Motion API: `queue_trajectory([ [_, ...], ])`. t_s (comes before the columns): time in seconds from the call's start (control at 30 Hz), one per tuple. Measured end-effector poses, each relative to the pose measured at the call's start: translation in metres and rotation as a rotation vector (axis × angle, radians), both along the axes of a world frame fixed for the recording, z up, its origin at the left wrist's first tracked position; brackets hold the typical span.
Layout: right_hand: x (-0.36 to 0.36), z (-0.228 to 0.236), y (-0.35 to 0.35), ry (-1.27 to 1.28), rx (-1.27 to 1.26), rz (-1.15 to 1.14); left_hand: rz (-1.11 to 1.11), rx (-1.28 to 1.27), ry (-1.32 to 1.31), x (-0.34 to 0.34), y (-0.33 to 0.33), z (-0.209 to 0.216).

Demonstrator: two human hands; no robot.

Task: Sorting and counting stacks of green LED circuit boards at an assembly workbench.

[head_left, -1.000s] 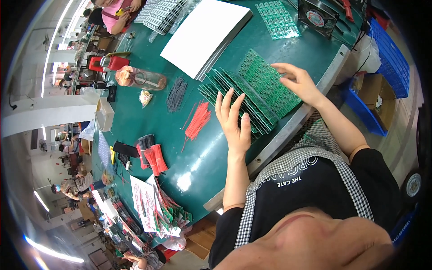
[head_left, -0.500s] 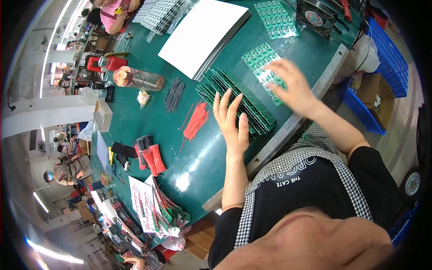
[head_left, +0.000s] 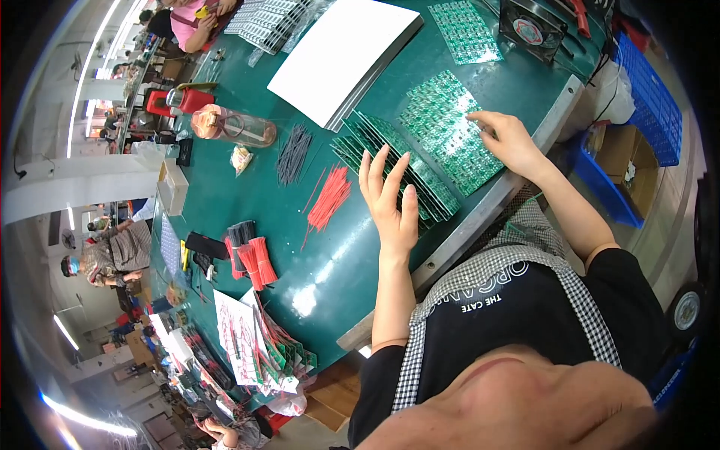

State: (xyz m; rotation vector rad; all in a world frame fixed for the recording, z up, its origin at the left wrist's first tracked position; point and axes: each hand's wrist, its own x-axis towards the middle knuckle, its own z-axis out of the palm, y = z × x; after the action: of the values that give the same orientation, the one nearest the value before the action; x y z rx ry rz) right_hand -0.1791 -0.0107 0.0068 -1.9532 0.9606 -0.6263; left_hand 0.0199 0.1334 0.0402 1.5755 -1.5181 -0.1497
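Observation:
Several green circuit board panels [head_left: 360,154] stand on edge in a tight row in front of me. My left hand [head_left: 391,206] rests against the near left side of this row, its fingers spread and upright. To the right of the row, a green circuit board panel [head_left: 450,139] dotted with small parts lies about flat; it may overlap another beneath it. My right hand [head_left: 514,146] is at this panel's right edge, thumb and index finger bent onto it in a loose pinch. Its other fingers are partly hidden.
White sheets [head_left: 341,56] are stacked behind the row. Another panel [head_left: 465,34] and a black fan [head_left: 529,30] are at the far right. Red wires [head_left: 328,199], dark wires [head_left: 294,154] and a bottle [head_left: 232,126] lie to the left. A metal edge [head_left: 551,120] borders the table; blue crates [head_left: 649,97] stand beyond.
My right hand has moved right and slightly down, from hovering with parted fingers to the panel's edge. More panel surface now shows beside the row. My left hand has barely moved.

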Motion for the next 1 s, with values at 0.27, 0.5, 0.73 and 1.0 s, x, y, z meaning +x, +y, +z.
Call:
queue_trajectory([
  [0.27,0.043,0.066,0.039,-0.234,0.058,0.196,0.007,-0.011,0.027,0.0,0.0,0.004],
  [0.5,0.046,0.056,0.043,-0.22,0.337,0.287,0.001,0.037,-0.055,0.0,0.004,0.005],
  [0.73,0.021,0.042,0.028,-0.063,0.266,0.048,0.022,0.02,-0.053,0.001,0.002,0.002],
  [1.0,-0.01,0.004,-0.001,-0.226,0.341,-0.153,0.022,0.012,-0.049,0.0,0.0,0.001],
])
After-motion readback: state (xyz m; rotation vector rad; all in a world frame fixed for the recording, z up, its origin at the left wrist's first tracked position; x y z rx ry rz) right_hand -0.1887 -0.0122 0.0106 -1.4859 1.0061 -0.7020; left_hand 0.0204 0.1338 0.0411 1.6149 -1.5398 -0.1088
